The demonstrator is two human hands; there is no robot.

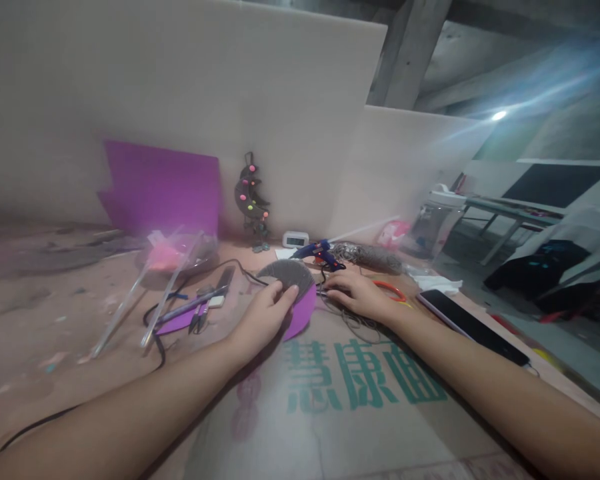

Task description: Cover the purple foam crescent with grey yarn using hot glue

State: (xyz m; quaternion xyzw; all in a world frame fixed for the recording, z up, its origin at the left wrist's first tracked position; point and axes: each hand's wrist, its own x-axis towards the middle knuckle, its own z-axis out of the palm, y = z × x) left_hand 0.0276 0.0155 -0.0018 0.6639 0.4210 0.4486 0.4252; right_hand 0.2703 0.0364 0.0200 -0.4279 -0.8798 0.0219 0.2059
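Clutter rings the round grey disc (286, 275) lying flat mid-table, glue gun (320, 253) just behind, phone (473, 327) well right; left hand (265, 313) rests on its near edge, fingers together, right hand (360, 293) spread flat beside it.

Left hand (264, 317), right hand (361, 294) — bare.

Hands: 2, left hand (264, 315) and right hand (359, 293). Glue gun (319, 253): 1. Phone (473, 327): 1. Clock (295, 239): 1. Clear sticks (170, 291): 2. Grey disc (285, 275): 1. Purple disc (303, 313): 1. Snips (199, 320): 1. Moon ornament (251, 193): 1. Orange ring (393, 290): 1. Purple sheet (165, 187): 1.
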